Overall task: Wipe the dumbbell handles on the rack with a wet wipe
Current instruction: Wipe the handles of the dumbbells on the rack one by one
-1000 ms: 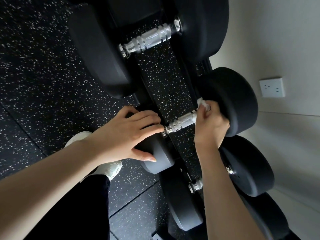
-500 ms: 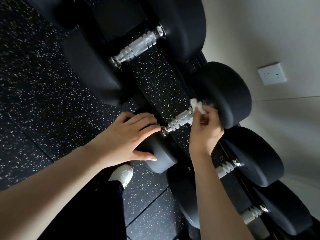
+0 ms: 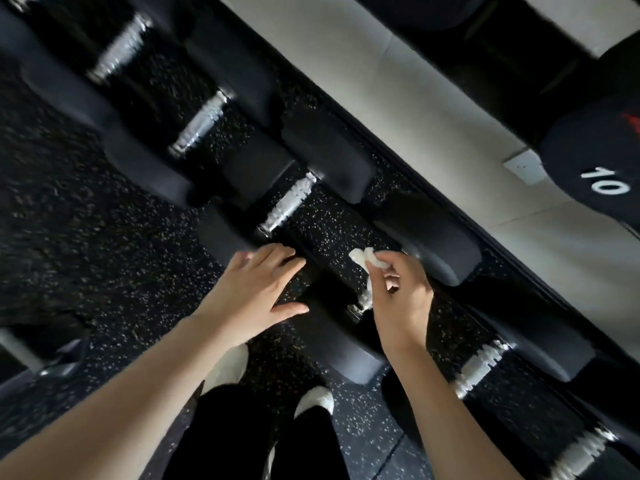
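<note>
On the lower tier of the rack (image 3: 412, 180), the left hand (image 3: 256, 292) lies open with its fingers straight, just beside the near head (image 3: 332, 344) of a dumbbell. Blur hides whether it touches. To its right only the near collar of the handle (image 3: 358, 306) shows; the rest is covered by the right hand (image 3: 403, 299). That hand pinches the crumpled wet wipe (image 3: 363, 263) between thumb and fingertips, and the wipe sits above the bar rather than wrapped round it.

To do this step well, I judge the wipe should be folded round the knurled bar and drawn from collar to collar with a twist, so the underside is reached. The left hand should meanwhile steady the head against rolling.

Half a second ago the left hand cupped the near head with its fingers bent over it; now it is flatter and off to the side. The right hand then held the wipe at the handle's far end and has since come back toward the near collar. The view has swung and smeared, bringing in more of the row and, at right, a dumbbell marked 10 (image 3: 606, 185). I cannot tell whether the same dumbbell is still being worked.
</note>
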`<state>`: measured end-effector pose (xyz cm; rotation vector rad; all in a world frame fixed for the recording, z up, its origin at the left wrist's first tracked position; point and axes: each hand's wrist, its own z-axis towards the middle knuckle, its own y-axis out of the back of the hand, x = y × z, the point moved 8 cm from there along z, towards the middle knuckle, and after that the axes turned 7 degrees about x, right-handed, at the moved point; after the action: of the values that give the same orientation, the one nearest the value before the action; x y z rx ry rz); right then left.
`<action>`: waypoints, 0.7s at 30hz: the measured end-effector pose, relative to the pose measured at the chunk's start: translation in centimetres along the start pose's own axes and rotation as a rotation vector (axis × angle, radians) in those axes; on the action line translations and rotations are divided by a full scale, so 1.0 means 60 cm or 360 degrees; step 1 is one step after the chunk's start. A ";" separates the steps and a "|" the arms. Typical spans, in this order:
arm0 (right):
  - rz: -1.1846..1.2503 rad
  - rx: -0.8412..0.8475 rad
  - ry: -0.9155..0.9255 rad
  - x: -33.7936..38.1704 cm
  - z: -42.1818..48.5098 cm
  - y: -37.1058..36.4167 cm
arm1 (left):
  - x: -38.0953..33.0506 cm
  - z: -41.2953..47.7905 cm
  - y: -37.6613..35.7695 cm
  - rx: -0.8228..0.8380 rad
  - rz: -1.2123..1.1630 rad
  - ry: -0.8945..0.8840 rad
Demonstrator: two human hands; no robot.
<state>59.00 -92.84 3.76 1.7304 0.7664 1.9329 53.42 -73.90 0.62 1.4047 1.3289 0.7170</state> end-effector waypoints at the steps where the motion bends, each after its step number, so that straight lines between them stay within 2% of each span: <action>1: -0.0003 0.0015 0.0001 0.010 0.007 -0.011 | 0.016 0.005 0.005 0.0006 0.0026 0.0021; 6: -0.0028 0.0043 -0.0067 0.032 0.034 -0.087 | 0.091 0.027 -0.008 0.0081 0.0104 0.0025; 11: -0.0046 -0.0070 -0.0239 0.043 0.076 -0.166 | 0.152 0.035 -0.021 0.0099 0.0030 -0.0072; 16: 0.0031 -0.0379 -0.0488 0.048 0.126 -0.228 | 0.194 0.028 -0.035 0.0157 -0.0015 -0.0171; 21: 0.0153 -0.0862 -0.0713 0.032 0.135 -0.245 | 0.200 0.032 -0.050 0.0070 -0.0067 -0.0221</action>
<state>66.17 -79.57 -3.88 1.7591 -0.0061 1.5220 56.68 -63.39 -5.35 1.4308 1.2681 0.5556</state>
